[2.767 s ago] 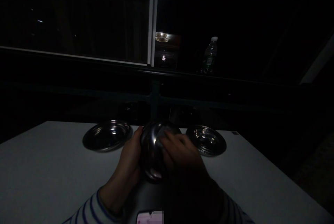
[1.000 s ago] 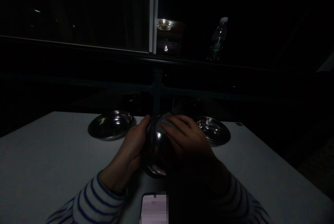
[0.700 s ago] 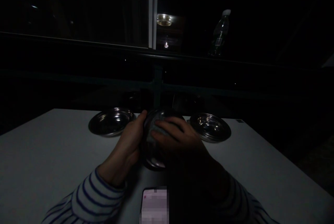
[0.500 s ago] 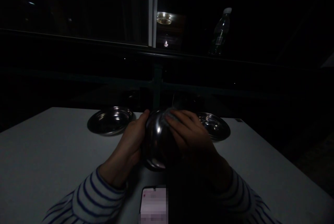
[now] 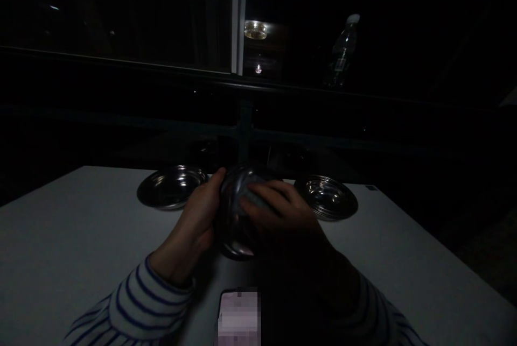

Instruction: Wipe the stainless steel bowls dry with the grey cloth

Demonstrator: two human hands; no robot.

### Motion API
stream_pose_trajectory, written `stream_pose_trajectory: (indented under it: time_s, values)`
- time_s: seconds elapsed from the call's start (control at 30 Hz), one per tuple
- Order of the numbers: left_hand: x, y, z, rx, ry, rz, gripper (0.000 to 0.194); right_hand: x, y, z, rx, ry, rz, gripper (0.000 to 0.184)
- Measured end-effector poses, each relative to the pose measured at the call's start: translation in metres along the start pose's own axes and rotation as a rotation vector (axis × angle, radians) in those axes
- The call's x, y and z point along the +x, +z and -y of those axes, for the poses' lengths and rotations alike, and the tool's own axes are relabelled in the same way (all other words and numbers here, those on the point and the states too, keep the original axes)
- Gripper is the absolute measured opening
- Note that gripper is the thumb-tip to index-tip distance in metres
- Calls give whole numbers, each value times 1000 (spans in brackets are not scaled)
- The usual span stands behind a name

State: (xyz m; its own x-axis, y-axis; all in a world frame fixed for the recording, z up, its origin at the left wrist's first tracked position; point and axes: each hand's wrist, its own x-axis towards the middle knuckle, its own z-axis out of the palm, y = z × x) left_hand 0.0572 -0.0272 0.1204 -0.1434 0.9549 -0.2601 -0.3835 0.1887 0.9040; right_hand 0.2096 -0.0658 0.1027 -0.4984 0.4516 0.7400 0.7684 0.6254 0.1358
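Observation:
A shiny metal bowl [image 5: 232, 235] is held up over the table, its rounded outside turned towards me. My left hand [image 5: 197, 211] grips it at the left side, thumb up along the edge. My right hand [image 5: 288, 211] presses a greyish cloth [image 5: 247, 189] against the bowl's outer surface, its fingers bent over the cloth. The light is dim, so the cloth's exact kind and the lower right of the bowl are hard to make out.
Metal bowls stand on the white table [image 5: 100, 238]: one on the left [image 5: 172, 190], and a seemingly stacked set on the right [image 5: 331, 198]. A phone [image 5: 238, 316] lies near me. Beyond the table are a window frame [image 5: 238, 18] and a plastic bottle [image 5: 344, 53].
My right hand has slid the cloth left and slightly down across the bowl. The left hand and the bowl have shifted a little to the left.

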Motion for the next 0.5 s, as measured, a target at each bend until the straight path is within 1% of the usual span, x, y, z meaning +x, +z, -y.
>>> stream_pose_trajectory:
  time_s: [0.07,0.1,0.2,0.27,0.3,0.43,0.47,0.5]
  values:
    - [0,0,0,-5,1,4,22,-1,2,3,20,-43,12,28]
    - [0,1,0,-2,-6,20,23,-1,2,2,12,-27,-2,28]
    - [-2,2,2,12,-37,73,25,1,1,-6,-45,104,-73,28]
    - [-2,2,3,4,-52,80,24,2,0,-10,-63,146,-77,29]
    - [-1,2,3,-9,-51,64,23,2,-1,-9,-56,126,-60,29]
    - [1,-1,-1,-71,-21,-2,21,0,-1,3,13,-45,33,29]
    - [1,-1,-2,-72,-21,6,21,0,-1,5,18,-55,31,29]
    - [0,-1,-3,-63,-29,29,21,0,-1,4,6,-36,15,29]
